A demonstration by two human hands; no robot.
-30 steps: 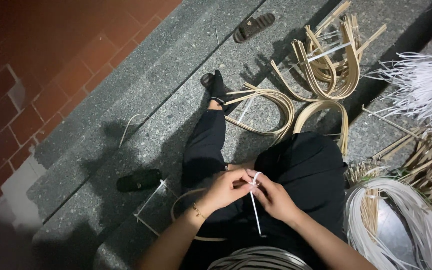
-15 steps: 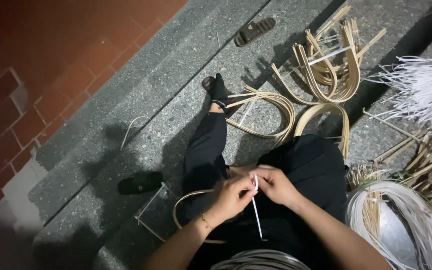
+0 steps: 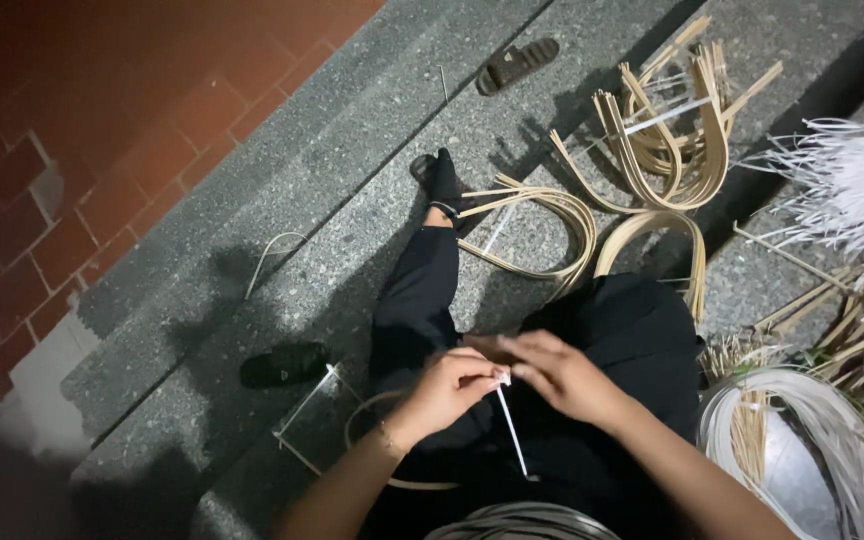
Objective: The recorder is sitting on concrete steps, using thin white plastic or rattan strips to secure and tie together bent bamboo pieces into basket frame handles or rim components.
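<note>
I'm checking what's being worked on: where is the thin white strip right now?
In the head view, the white strip is low centre, pinched at its top between the left hand and right hand, hanging over the lap.

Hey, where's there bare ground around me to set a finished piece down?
Bare stone lies on the granite step between the brick paving and the outstretched leg, above the black sandal. The far side is crowded: bent cane loops, upright cane bundle, white strips and coiled strips. Both hands pinch a thin white strip.
</note>
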